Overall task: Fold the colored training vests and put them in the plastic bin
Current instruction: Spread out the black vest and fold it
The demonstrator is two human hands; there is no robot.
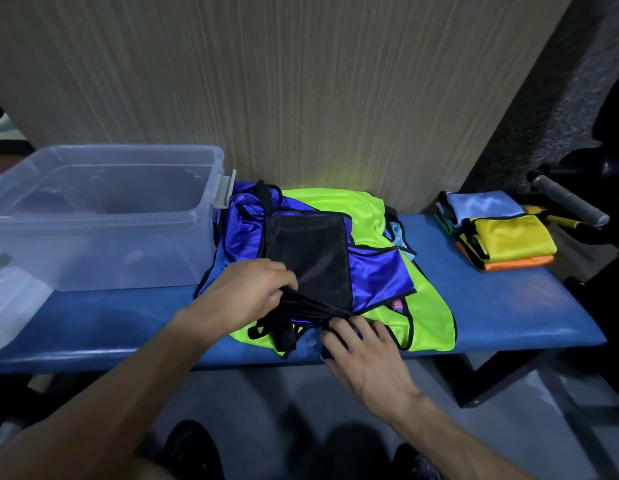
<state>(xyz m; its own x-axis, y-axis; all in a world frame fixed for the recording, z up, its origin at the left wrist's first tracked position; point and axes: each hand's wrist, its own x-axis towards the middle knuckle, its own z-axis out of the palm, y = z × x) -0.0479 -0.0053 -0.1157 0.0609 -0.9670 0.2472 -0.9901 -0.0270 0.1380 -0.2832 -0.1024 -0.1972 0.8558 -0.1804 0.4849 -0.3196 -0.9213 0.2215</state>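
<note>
A black mesh vest lies partly folded on top of a heap of a blue vest and a neon green vest in the middle of the blue bench. My left hand grips the black vest's bunched lower left edge. My right hand pinches the same bunched edge at its lower right corner. The clear plastic bin stands on the bench just left of the heap, with no vest visible inside.
A stack of folded vests, light blue, yellow and orange, sits at the bench's right end. A grey-gripped handle lies beyond it. The bin's lid leans at far left. A panelled wall rises directly behind the bench.
</note>
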